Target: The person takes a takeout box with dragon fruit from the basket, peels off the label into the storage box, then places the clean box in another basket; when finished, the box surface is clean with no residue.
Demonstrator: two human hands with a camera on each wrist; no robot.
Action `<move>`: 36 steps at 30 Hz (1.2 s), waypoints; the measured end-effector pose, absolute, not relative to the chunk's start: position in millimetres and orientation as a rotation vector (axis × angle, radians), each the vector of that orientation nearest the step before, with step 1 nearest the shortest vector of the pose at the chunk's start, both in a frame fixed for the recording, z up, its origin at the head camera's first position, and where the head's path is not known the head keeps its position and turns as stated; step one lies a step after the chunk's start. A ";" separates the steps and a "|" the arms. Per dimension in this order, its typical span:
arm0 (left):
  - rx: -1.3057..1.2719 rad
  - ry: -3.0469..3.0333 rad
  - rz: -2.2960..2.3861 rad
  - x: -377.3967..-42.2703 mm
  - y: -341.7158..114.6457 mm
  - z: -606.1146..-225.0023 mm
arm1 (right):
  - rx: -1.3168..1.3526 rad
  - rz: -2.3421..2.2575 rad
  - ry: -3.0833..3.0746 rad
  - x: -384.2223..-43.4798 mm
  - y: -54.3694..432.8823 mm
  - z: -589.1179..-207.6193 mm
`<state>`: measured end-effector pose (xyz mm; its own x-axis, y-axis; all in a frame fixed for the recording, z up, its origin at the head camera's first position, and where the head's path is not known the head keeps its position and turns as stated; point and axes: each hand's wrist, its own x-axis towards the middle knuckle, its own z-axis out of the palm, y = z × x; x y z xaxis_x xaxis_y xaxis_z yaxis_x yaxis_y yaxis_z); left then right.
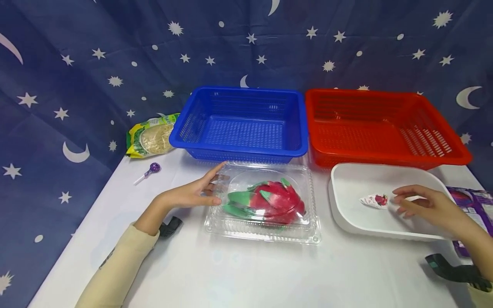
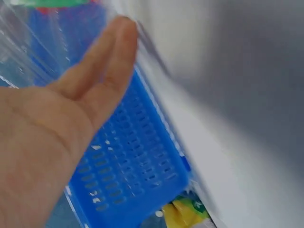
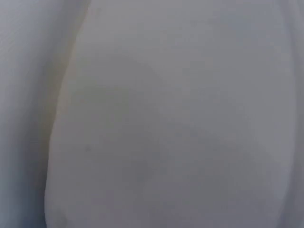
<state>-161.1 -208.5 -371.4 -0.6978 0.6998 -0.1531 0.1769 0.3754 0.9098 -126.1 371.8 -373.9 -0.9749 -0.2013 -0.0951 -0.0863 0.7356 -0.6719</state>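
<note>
A clear plastic clamshell box [image 1: 265,233] with its lid down stands mid-table. Inside it lies a red and green dragon fruit [image 1: 275,203], seen through the plastic. My left hand [image 1: 196,192] is at the box's left side, thumb in front and fingers spread along the wall; the left wrist view shows the hand [image 2: 61,114] with straight fingers by the clear plastic. Over a white tub [image 1: 346,216] my right hand [image 1: 433,207] hovers with loosely bent fingers. A small white label [image 1: 374,201] printed with a red fruit lies beside its fingertips. The right wrist view shows only a blurred white surface.
Behind the box stands a blue basket [image 1: 239,152], with a red basket [image 1: 389,158] to its right. A yellow-green bag [image 1: 152,137] and a purple lollipop [image 1: 154,167] lie at left. A purple packet [image 1: 475,209] is partly hidden at the right edge.
</note>
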 end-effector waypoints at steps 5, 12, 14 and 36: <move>0.697 2.167 1.273 -156.3 -202.7 -369.1 | -0.257 -1.079 2.812 -123.1 381.4 -372.4; 0.632 2.162 1.339 -153.0 -198.4 -370.5 | -0.224 -1.038 2.870 -125.9 385.5 -362.9; 0.597 2.123 1.373 -152.1 -198.1 -370.6 | -0.212 -1.074 2.872 -126.2 385.4 -359.3; 0.289 2.035 1.718 -138.7 -172.3 -365.9 | -0.050 -1.875 2.608 -147.5 442.9 -338.3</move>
<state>-138.7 -172.3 -365.9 -0.8728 0.4415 -0.2081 -0.1312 0.1984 0.9713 -147.5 442.9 -338.3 -0.9970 0.0159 0.0756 -0.0665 0.3190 -0.9454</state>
